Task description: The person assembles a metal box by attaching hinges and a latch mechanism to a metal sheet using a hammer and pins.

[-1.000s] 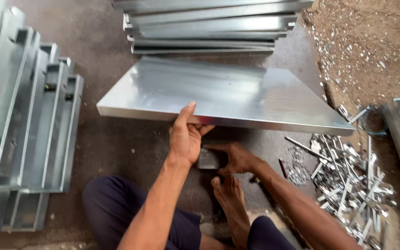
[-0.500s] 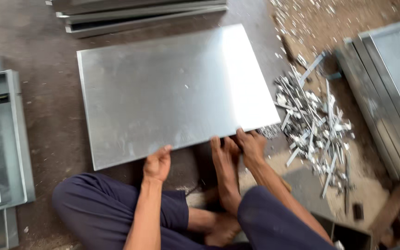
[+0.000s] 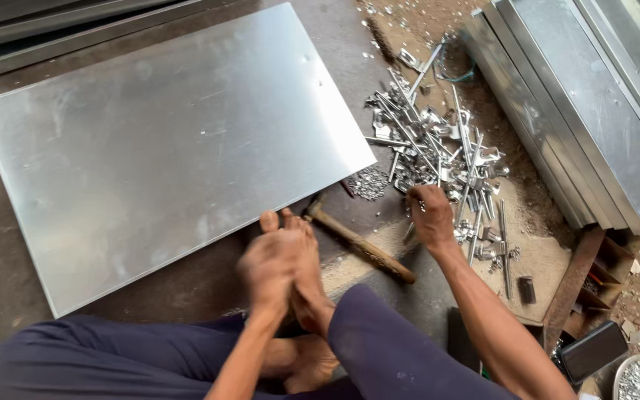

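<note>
Sheet: galvanized metal sheet [image 3: 164, 148], flat on the floor, filling the upper left and centre of the frame.
Stock: folded metal channels [image 3: 594, 104], stacked at upper right.
Scrap: pile of metal strips and offcuts [image 3: 438, 141], right of centre, just beside the sheet's right corner.
Tool: wooden-handled hammer [image 3: 361, 243], lying on the floor at the sheet's lower right edge, near the bare foot [image 3: 301, 274].
Right hand [image 3: 430, 215]: at the pile's lower edge; grip pinching thin metal pieces.
Left hand [image 3: 268, 270]: blurred, above the foot; grip state cannot be told.

left hand [image 3: 270, 268] blurred, fingers unclear, right hand [image 3: 431, 215] reaching out, curled
</note>
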